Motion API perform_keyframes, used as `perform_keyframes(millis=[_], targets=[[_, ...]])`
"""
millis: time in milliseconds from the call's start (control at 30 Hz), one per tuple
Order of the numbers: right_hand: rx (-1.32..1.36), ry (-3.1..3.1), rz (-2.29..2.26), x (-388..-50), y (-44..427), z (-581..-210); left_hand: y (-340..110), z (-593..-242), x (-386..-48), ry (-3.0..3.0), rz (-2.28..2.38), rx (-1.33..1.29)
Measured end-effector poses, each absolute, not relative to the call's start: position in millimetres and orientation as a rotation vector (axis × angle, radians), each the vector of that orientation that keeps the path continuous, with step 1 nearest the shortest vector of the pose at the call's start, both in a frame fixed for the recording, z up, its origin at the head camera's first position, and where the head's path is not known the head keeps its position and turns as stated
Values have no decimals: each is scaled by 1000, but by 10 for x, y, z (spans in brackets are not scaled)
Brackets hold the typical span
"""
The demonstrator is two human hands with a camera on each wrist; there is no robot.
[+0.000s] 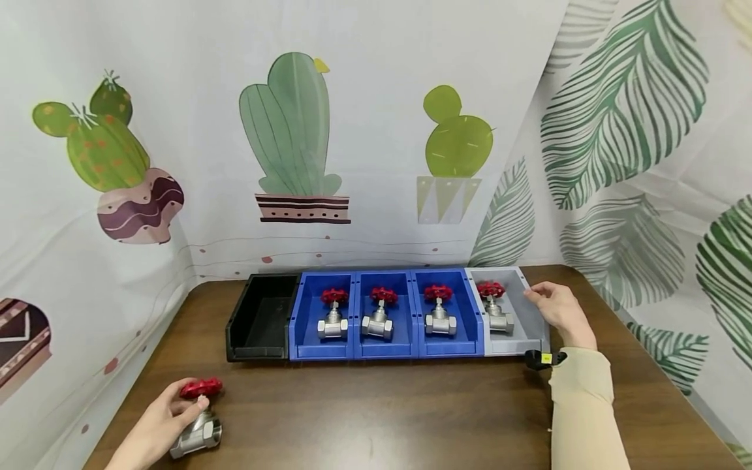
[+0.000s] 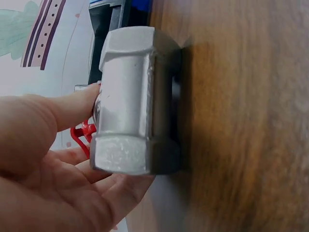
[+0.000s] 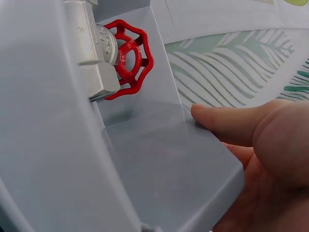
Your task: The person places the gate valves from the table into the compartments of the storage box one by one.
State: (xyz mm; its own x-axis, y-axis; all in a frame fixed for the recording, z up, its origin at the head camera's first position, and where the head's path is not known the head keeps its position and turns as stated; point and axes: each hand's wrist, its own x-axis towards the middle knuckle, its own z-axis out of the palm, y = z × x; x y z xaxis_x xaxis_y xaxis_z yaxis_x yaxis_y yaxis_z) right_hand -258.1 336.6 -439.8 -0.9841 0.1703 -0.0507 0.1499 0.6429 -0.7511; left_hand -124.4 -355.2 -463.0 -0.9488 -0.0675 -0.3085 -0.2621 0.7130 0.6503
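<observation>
At the table's left front, my left hand (image 1: 157, 423) holds a gate valve (image 1: 198, 436) by its neck, just under the red handwheel (image 1: 202, 388). In the left wrist view the silver valve body (image 2: 128, 96) is close to the wooden surface; whether it touches is unclear. My right hand (image 1: 561, 312) grips the right side wall of the grey bin (image 1: 529, 329), thumb on the upper edge and other fingers outside. Inside that bin stands another red-wheeled valve (image 1: 499, 320), also visible as a valve (image 3: 91, 53) in the right wrist view.
Left of the grey bin, three blue bins (image 1: 323, 352) each hold a valve (image 1: 333, 323). A black bin (image 1: 267, 320) with nothing visible in it ends the row on the left. Behind the wooden table (image 1: 376, 411) hangs a patterned cloth (image 1: 382, 143).
</observation>
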Motion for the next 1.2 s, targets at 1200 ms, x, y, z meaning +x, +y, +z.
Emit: perform_keyframes(millis=[1200], targets=[[-242, -2768, 1300, -2590, 3385, -4436, -3496, -4638, -1289, 2625, 1279, -295]])
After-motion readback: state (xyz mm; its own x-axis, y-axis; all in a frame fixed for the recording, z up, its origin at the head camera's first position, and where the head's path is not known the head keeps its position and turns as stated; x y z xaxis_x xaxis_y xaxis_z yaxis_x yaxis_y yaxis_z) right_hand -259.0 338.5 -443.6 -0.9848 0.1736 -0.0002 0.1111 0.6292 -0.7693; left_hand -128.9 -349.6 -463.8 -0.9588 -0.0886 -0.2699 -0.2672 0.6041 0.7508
